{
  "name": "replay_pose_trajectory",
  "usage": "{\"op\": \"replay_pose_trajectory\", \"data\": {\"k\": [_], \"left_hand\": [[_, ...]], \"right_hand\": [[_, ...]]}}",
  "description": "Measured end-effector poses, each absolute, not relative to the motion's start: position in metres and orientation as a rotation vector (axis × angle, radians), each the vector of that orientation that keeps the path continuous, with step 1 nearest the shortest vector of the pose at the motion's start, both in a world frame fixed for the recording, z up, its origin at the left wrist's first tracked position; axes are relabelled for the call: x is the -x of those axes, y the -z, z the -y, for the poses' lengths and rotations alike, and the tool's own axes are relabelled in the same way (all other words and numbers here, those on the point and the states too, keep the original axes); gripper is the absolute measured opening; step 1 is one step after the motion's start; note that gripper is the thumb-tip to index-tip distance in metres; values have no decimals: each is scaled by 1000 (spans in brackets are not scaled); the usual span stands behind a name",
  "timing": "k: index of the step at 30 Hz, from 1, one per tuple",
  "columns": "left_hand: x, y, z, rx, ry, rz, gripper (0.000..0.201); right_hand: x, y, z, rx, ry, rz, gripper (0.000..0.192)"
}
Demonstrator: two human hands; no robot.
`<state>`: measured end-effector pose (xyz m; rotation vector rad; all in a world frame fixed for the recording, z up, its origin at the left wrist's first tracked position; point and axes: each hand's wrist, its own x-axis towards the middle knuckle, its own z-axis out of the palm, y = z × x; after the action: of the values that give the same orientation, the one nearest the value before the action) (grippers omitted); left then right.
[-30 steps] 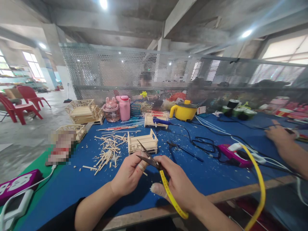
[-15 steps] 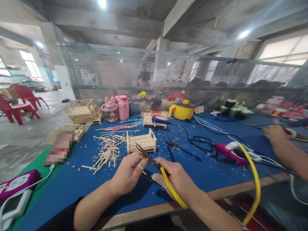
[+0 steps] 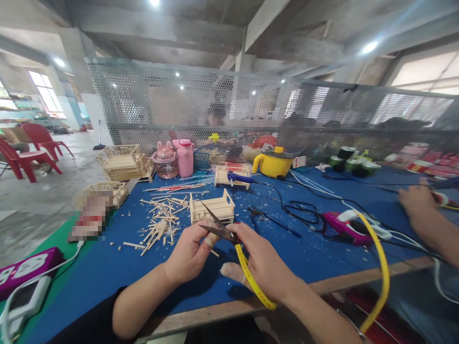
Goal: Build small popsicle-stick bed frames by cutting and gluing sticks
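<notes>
My right hand grips black scissors with a yellow handle loop; the blades stand apart and point up and left. My left hand is pinched just under the blades, holding a thin wooden stick whose end pokes out below the fingers. Both hands hover above the blue table top, near its front edge. Just behind the blades sits a small wooden stick crate. To its left lies a scattered pile of cut sticks.
Another person's hand works at the far right, near a pink glue gun and tangled black cables. At the back stand a yellow pot, a pink flask, more crates and a mesh screen. A purple power strip lies left.
The scissor blades closed half a second ago and now stand apart again. Both hands shifted slightly up, and the view tilted a little.
</notes>
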<state>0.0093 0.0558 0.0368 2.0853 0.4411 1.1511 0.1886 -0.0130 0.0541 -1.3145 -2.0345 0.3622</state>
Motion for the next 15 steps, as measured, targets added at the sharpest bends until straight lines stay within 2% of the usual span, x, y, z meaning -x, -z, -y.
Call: {"op": "replay_pose_trajectory", "data": {"k": [5,15], "left_hand": [[-8,-34,-57,-2110,-1214,-443,21],[-8,-36,-57,-2064,-1175,-352,23]], "right_hand": [[-188,-55,15,1392,-216,2033,61],[-186,-52,14,1289,-289,2035,59]]}}
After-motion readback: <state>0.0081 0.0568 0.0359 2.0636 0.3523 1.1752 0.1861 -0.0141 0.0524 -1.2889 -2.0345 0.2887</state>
